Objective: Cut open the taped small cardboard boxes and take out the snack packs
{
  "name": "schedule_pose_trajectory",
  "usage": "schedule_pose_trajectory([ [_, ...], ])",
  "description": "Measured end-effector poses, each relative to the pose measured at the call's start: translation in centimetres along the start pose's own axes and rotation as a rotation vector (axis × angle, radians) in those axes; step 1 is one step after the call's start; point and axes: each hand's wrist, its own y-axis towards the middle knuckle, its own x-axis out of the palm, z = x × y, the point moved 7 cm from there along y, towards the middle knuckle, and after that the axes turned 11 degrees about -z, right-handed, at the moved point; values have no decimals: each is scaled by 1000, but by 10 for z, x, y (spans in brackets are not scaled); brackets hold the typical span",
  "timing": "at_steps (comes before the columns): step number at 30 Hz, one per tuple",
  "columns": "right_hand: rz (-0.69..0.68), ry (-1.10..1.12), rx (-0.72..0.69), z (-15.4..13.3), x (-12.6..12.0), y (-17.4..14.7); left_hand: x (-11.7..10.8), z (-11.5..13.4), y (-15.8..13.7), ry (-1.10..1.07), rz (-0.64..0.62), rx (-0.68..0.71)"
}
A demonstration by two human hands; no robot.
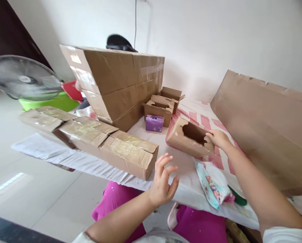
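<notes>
My right hand [218,139] grips the right end of a small brown cardboard box [176,138], its thumb and fingers pinching the edge. A ragged opening shows on the box's upper side, and it looks tilted over the cloth. Held in the air near the table's front edge, my left hand [163,182] has its fingers apart and holds nothing. Just left of that hand lies a row of taped cardboard boxes [128,150]. A purple tissue pack [154,123] stands behind, in front of another opened cardboard box [158,108].
Large stacked cartons [120,74] form a wall at the back left, with part of a person's dark hair [119,42] above. A big cardboard panel [265,125] leans at right. A wet-wipes pack [213,184] lies near the front edge. A fan [24,78] stands far left.
</notes>
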Motion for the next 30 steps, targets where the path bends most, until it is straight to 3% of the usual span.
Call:
schedule_pose_trajectory([
  [4,-124,80,-30,-22,1,42,15,-5,-20,-57,-64,31],
  [11,-232,222,-125,-126,43,99,51,-28,-42,-183,-232,40],
  [14,-219,311,-119,-158,63,115,64,-42,-45,-233,-301,-31],
  [17,-146,417,-83,-165,70,121,79,-55,-48,-218,-433,-136],
  [20,-57,532,-53,-142,64,112,88,-62,-52,-234,-555,-212],
  [23,-7,646,-26,-90,50,78,91,-65,-53,-270,-619,-256],
  [30,50,867,57,49,34,-82,95,-67,-52,-254,-672,-320],
])
